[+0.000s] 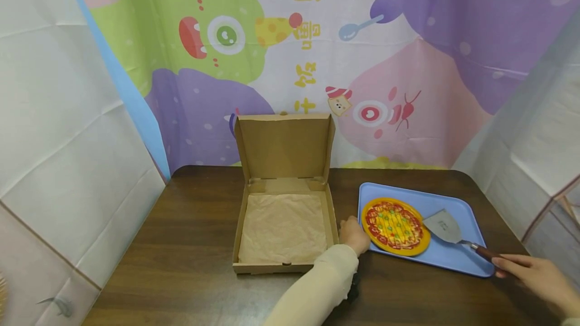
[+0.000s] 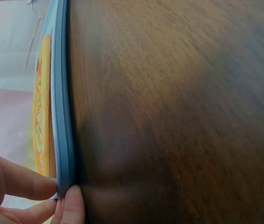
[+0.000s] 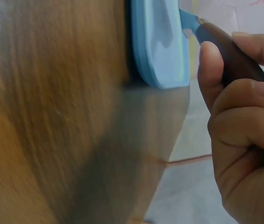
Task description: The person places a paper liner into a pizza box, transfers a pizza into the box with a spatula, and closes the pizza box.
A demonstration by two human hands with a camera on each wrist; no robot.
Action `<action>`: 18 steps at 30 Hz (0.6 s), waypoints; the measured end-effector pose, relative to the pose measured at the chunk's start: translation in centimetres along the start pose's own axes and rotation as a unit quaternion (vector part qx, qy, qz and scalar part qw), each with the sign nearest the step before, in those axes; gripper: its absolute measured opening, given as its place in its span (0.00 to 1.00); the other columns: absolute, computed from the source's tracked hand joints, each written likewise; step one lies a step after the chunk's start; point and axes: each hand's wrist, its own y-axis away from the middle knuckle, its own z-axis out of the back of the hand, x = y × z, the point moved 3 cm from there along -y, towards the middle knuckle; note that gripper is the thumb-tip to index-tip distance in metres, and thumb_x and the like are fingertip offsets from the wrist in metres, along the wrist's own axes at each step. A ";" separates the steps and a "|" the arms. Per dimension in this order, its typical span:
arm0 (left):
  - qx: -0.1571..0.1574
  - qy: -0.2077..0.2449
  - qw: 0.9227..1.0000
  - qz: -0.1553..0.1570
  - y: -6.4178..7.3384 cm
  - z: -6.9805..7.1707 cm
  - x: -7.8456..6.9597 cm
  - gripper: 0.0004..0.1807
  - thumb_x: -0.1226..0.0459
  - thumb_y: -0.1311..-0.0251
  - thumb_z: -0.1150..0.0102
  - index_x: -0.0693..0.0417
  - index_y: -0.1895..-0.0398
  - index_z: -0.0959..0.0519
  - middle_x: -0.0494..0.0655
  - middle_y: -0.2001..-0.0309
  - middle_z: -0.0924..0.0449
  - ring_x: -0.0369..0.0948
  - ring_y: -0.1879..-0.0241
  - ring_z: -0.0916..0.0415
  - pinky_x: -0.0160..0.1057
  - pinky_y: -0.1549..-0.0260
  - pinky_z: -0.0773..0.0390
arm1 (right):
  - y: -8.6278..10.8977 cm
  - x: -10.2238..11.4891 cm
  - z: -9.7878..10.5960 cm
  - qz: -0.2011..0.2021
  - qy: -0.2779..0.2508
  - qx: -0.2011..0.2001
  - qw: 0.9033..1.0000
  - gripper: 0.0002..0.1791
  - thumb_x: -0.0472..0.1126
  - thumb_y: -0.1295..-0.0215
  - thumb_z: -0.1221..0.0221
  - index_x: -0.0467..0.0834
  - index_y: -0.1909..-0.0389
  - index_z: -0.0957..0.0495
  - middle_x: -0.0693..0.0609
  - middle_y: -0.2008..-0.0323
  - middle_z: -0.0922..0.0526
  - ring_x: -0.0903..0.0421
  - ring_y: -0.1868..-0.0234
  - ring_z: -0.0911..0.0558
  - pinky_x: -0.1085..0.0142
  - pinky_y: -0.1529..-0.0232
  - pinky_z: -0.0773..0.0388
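My left hand (image 1: 354, 234) pinches the near left corner of the blue tray (image 1: 453, 260); the left wrist view shows thumb and fingers on either side of its rim (image 2: 62, 116). A round pizza (image 1: 395, 226) with a thick yellow crust and red, yellow and green topping lies on the tray's left half. My right hand (image 1: 536, 278) grips the dark wooden handle (image 3: 234, 56) of a pizza spatula (image 1: 444, 225). The spatula's metal blade is over the tray, its front edge at the pizza's right side. Whether the blade is under the crust, I cannot tell.
Left of the tray stands an open cardboard pizza box (image 1: 240, 235), lid raised, lined with brown paper (image 1: 283, 228). Both are on a dark wooden table (image 1: 190, 245). A patterned cloth (image 1: 281, 54) hangs behind it, and pale wall coverings (image 1: 68, 114) flank the sides.
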 end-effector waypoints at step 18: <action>0.004 0.007 1.000 0.000 -0.4 -0.3 0.4 0.25 0.72 0.54 0.31 0.64 0.49 0.24 0.60 0.54 0.27 0.53 0.51 0.24 0.49 0.51 0.22 | -0.4 -0.9 2.0 -0.014 0.062 0.023 0.998 0.21 0.51 0.30 0.43 0.37 0.59 0.14 0.60 0.78 0.14 0.68 0.82 0.30 0.68 0.81 0.31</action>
